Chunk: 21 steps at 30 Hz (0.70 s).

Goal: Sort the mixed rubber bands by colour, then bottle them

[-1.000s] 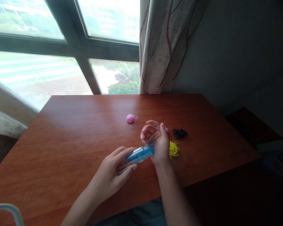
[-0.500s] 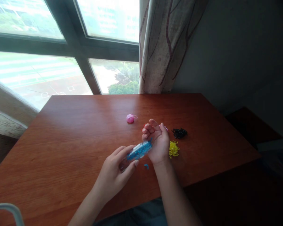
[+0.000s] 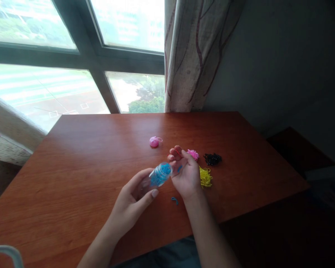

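Observation:
My left hand (image 3: 135, 199) grips a small clear container (image 3: 157, 175) full of blue rubber bands, tilted with its open mouth toward my right palm. My right hand (image 3: 184, 169) is cupped palm-up just beyond the container, fingers curled, with a blue band lying in it. One loose blue band (image 3: 174, 200) lies on the brown wooden table (image 3: 86, 163) below my right hand.
Small heaps of pink bands (image 3: 193, 154), black bands (image 3: 212, 159) and yellow bands (image 3: 205, 177) lie right of my right hand. A pink cap (image 3: 155, 142) sits farther back. A curtain (image 3: 195, 52) and window stand behind the table.
My left hand has tipped the container more upright toward my right palm. A blue band fell onto the table. My right hand shifted, uncovering the pink heap.

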### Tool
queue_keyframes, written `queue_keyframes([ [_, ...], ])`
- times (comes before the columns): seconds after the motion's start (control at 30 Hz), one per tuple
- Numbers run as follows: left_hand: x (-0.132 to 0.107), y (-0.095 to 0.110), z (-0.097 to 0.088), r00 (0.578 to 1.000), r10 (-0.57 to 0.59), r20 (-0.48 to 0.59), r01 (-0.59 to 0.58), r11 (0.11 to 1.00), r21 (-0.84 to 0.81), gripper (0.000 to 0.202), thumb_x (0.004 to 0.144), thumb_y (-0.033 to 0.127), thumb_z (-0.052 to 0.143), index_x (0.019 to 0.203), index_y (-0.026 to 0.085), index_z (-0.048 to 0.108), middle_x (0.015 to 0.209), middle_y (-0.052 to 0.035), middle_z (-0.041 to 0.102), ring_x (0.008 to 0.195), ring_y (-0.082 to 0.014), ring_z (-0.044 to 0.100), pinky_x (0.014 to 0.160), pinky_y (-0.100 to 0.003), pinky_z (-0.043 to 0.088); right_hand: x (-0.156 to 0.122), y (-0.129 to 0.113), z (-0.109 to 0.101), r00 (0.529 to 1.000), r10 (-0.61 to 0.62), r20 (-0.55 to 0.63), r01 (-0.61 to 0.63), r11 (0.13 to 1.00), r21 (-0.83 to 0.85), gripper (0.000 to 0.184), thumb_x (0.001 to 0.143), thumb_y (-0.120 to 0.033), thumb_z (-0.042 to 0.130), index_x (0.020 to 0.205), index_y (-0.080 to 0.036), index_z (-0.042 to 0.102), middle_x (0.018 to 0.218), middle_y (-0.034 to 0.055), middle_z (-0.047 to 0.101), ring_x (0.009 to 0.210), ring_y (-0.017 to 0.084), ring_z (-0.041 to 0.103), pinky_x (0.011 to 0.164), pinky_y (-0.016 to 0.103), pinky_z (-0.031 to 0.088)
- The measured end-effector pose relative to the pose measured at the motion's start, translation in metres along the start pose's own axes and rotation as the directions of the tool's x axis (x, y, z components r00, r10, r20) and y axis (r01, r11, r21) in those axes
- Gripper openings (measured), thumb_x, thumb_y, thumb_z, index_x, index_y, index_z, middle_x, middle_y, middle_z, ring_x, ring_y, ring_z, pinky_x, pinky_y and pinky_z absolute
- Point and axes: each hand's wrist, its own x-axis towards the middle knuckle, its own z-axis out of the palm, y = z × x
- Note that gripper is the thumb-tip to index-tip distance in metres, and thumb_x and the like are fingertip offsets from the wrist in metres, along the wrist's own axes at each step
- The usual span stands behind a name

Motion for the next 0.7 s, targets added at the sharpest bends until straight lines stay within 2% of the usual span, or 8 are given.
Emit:
queue_keyframes([
  [0.1, 0.001, 0.002, -0.001, 0.999, 0.025, -0.026, -0.026, 1.000, -0.004, 0.044, 0.084, 0.032, 0.072, 0.124, 0.018, 0.059, 0.116, -0.0090, 0.070, 0.107, -0.0227, 0.065, 0.093, -0.032, 0.053, -0.009, -0.006, -0.003, 0.998, -0.039, 0.055, 0.057, 0.916, -0.397, 0.013, 0.080, -0.027, 0.067, 0.089, -0.018, 0.067, 0.067, -0.0040, 0.063, 0.045, 0.005, 0.041, 0.038, 0.013, 0.027],
  [0.17, 0.001, 0.002, -0.003, 0.999, 0.042, -0.032, -0.042, 0.999, 0.005, 0.043, 0.085, 0.031, 0.071, 0.124, 0.018, 0.059, 0.119, -0.0091, 0.068, 0.108, -0.0218, 0.064, 0.095, -0.031, 0.052, -0.017, -0.010, -0.004, 0.995, -0.003, 0.097, 0.070, 0.717, -0.694, 0.013, 0.083, -0.030, 0.064, 0.087, -0.018, 0.067, 0.059, -0.0058, 0.056, 0.045, 0.006, 0.038, 0.040, 0.016, 0.024],
  [0.3, 0.000, -0.001, -0.006, 0.998, 0.033, -0.053, -0.031, 0.999, 0.035, 0.044, 0.086, 0.031, 0.070, 0.125, 0.018, 0.058, 0.119, -0.0092, 0.068, 0.108, -0.0219, 0.064, 0.096, -0.033, 0.051, -0.037, -0.018, -0.005, 0.985, 0.047, 0.169, 0.168, 0.005, -0.986, 0.013, 0.083, -0.031, 0.066, 0.074, -0.020, 0.067, 0.060, -0.0021, 0.060, 0.056, 0.012, 0.051, 0.052, 0.024, 0.032],
  [0.37, -0.001, -0.002, -0.007, 0.998, 0.019, -0.057, -0.016, 0.998, 0.059, 0.044, 0.086, 0.032, 0.070, 0.126, 0.018, 0.057, 0.117, -0.0086, 0.068, 0.105, -0.0215, 0.065, 0.094, -0.032, 0.051, -0.049, -0.021, -0.005, 0.981, 0.075, 0.180, 0.195, -0.327, -0.925, 0.013, 0.078, -0.032, 0.073, 0.072, -0.022, 0.067, 0.060, -0.0004, 0.062, 0.057, 0.014, 0.053, 0.054, 0.027, 0.030],
  [0.43, -0.001, -0.002, -0.006, 0.998, 0.012, -0.056, -0.007, 0.996, 0.088, 0.044, 0.086, 0.033, 0.069, 0.126, 0.018, 0.058, 0.117, -0.0080, 0.069, 0.104, -0.0211, 0.065, 0.093, -0.032, 0.051, -0.060, -0.022, -0.005, 0.980, 0.128, 0.156, 0.200, -0.541, -0.817, 0.014, 0.074, -0.032, 0.076, 0.074, -0.022, 0.067, 0.063, 0.0017, 0.065, 0.059, 0.017, 0.056, 0.056, 0.028, 0.028],
  [0.57, -0.001, -0.001, -0.005, 0.999, 0.018, -0.042, -0.013, 0.991, 0.133, 0.043, 0.087, 0.035, 0.068, 0.125, 0.017, 0.058, 0.116, -0.0082, 0.069, 0.104, -0.0213, 0.065, 0.093, -0.033, 0.051, -0.069, -0.020, -0.007, 0.968, 0.224, 0.110, 0.237, -0.690, -0.684, 0.002, 0.078, -0.021, 0.068, 0.078, -0.021, 0.066, 0.074, 0.0061, 0.069, 0.065, 0.020, 0.061, 0.057, 0.029, 0.028],
  [0.63, -0.002, 0.000, -0.004, 0.999, 0.021, -0.043, -0.014, 0.988, 0.151, 0.043, 0.087, 0.036, 0.068, 0.125, 0.017, 0.058, 0.114, -0.0083, 0.070, 0.103, -0.0216, 0.066, 0.093, -0.033, 0.052, -0.067, -0.018, -0.011, 0.967, 0.226, 0.119, 0.239, -0.639, -0.731, 0.005, 0.076, -0.016, 0.063, 0.076, -0.021, 0.064, 0.070, 0.0036, 0.068, 0.062, 0.018, 0.060, 0.056, 0.028, 0.028],
  [0.7, -0.002, 0.000, -0.004, 0.998, 0.024, -0.050, -0.015, 0.986, 0.165, 0.044, 0.086, 0.036, 0.068, 0.124, 0.017, 0.058, 0.113, -0.0084, 0.071, 0.102, -0.0219, 0.067, 0.093, -0.034, 0.052, -0.061, -0.017, -0.015, 0.971, 0.202, 0.129, 0.215, -0.496, -0.841, 0.008, 0.075, -0.013, 0.060, 0.074, -0.021, 0.061, 0.064, -0.0006, 0.064, 0.059, 0.015, 0.058, 0.054, 0.025, 0.029],
])
